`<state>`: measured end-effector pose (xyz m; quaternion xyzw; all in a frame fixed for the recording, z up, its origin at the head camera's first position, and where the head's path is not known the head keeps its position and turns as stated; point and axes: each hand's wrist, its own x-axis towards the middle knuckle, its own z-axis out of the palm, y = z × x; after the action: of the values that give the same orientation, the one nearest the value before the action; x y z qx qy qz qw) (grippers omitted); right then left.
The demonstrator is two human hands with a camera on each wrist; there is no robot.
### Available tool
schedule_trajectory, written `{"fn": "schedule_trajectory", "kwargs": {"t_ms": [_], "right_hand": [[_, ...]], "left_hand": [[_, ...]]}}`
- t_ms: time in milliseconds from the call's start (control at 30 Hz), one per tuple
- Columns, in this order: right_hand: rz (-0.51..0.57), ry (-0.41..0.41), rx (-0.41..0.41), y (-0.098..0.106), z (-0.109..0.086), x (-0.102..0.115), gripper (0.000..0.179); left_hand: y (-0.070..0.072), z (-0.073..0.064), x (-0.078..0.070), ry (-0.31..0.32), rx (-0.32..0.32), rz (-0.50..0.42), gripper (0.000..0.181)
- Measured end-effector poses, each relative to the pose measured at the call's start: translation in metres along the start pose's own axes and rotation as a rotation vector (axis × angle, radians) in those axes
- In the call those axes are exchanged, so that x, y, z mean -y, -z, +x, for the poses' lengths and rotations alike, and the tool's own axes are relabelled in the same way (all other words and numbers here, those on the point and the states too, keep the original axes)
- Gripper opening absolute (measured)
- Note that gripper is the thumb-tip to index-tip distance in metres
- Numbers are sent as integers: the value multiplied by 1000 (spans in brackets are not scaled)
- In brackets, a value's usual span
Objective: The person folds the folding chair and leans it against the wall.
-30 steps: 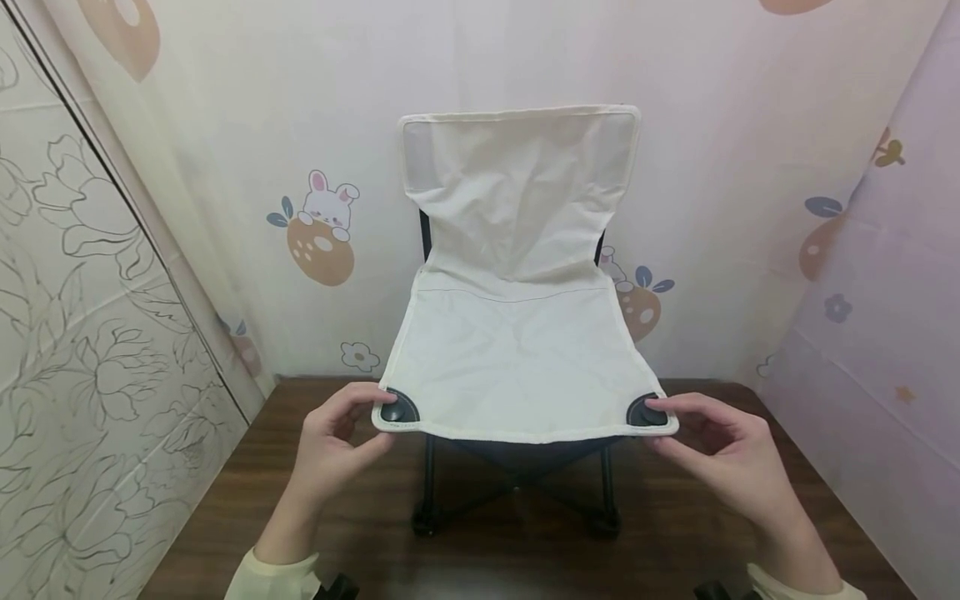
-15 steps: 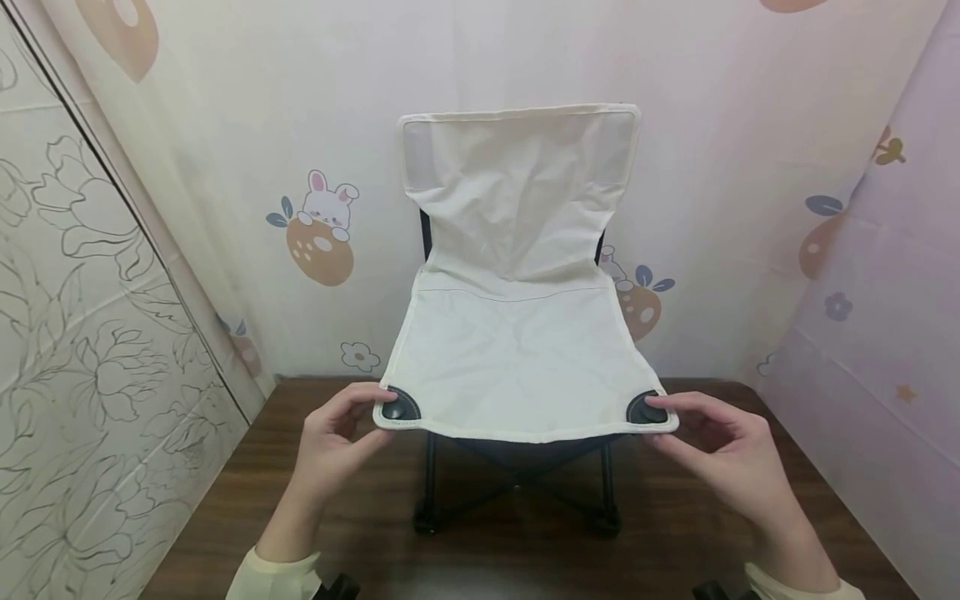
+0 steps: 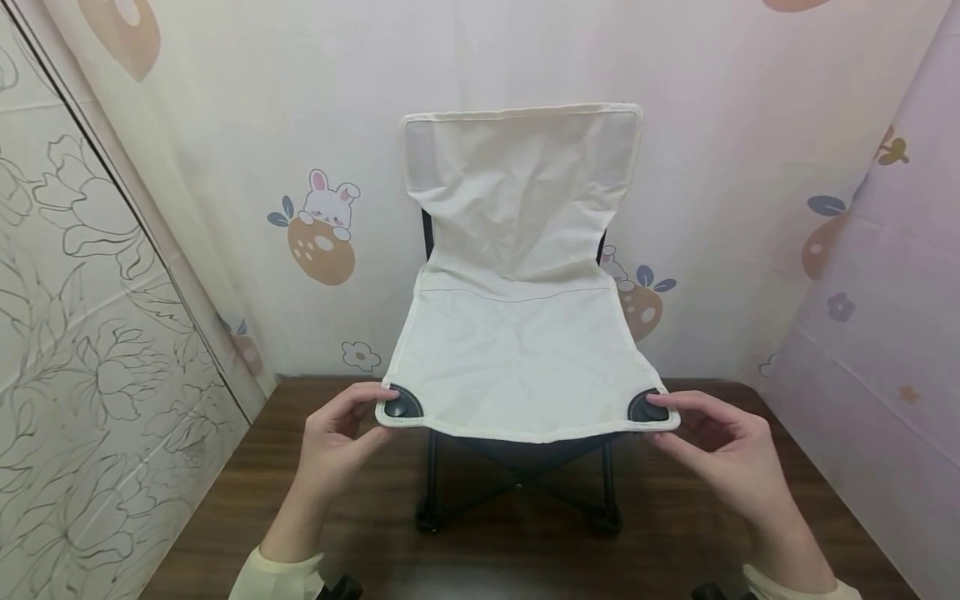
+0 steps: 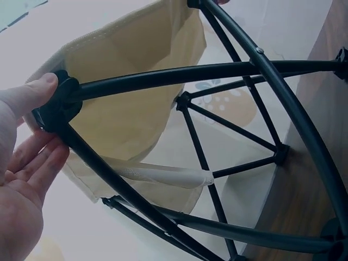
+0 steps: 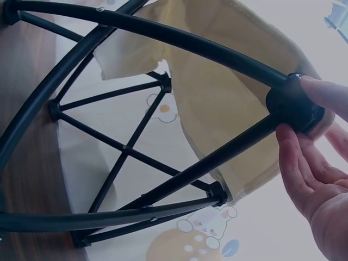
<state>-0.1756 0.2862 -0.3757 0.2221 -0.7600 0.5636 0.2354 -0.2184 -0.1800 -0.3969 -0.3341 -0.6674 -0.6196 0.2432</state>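
Observation:
A folding camping chair (image 3: 517, 342) with a cream fabric seat and back stands unfolded and upright on a dark wooden surface. My left hand (image 3: 337, 437) grips its front left corner, fingers on the black corner patch and thumb below. At the front right corner, my right hand (image 3: 723, 446) holds on the same way. Seen from beneath in the left wrist view, the thumb and fingers close round a black plastic joint (image 4: 58, 103) where two tubes meet. The right wrist view shows the matching joint (image 5: 293, 103) between the right thumb and fingers.
Crossed black legs (image 3: 519, 479) reach down to the wooden tabletop (image 3: 525, 558). Behind the chair hangs a pale curtain (image 3: 187, 125) with rabbit and carrot prints. A flower-patterned panel (image 3: 90, 358) closes off the left side, and a pinkish curtain (image 3: 885, 367) the right.
The chair's front edge has shifted very slightly up and to the right in the head view. Both hands keep their hold on the corners.

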Motion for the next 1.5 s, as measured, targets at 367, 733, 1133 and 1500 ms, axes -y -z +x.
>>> {"fn": "schedule_trajectory", "kwargs": {"t_ms": [367, 733, 1133, 1500], "right_hand": [[47, 9, -5, -2, 1, 0, 50], [47, 0, 18, -8, 3, 4, 51], [66, 19, -8, -3, 5, 5, 51], [85, 13, -2, -4, 9, 8, 51]], "left_hand": [[-1, 2, 0, 6, -9, -8, 46], [2, 4, -1, 9, -11, 20, 47], [0, 11, -3, -3, 31, 24, 45], [-1, 16, -9, 35, 31, 45, 45]]}}
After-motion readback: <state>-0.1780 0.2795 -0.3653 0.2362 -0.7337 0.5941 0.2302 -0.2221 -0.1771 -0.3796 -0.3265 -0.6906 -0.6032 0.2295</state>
